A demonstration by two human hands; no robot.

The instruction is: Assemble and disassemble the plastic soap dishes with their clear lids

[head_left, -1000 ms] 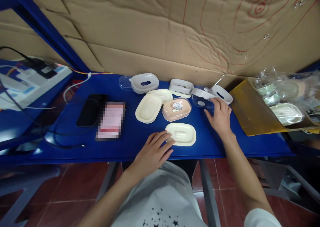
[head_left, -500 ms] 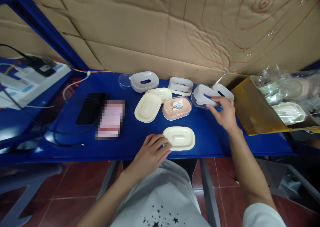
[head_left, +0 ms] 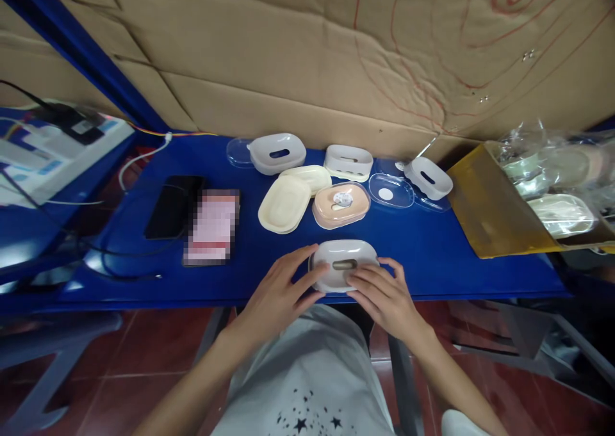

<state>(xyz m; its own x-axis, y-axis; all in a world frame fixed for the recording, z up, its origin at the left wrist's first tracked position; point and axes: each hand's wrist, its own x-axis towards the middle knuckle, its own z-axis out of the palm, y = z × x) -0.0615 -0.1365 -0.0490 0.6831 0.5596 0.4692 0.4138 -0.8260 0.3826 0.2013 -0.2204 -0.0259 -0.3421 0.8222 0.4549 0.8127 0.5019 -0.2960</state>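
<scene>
Near the table's front edge sits a white oval plastic box body with a slot in its middle. My left hand grips its left end, fingers bent over the rim and top. At the right end my right hand is closed round it, fingertips on top beside the slot. The cream tray is mostly hidden beneath the box body; whether the two are joined I cannot tell. Just behind lies a peach lidded box with a round label. To its left, one cream tray overlaps another cream tray.
More white slotted bodies stand along the back. A clear lid lies right of the peach box. Two phones, one dark, lie at left. A carton of bagged pieces stands at right, a power strip far left.
My right hand has brought a white box body from the back right onto the cream tray in front. The clear lid there is now uncovered. Both hands now hold the body.
</scene>
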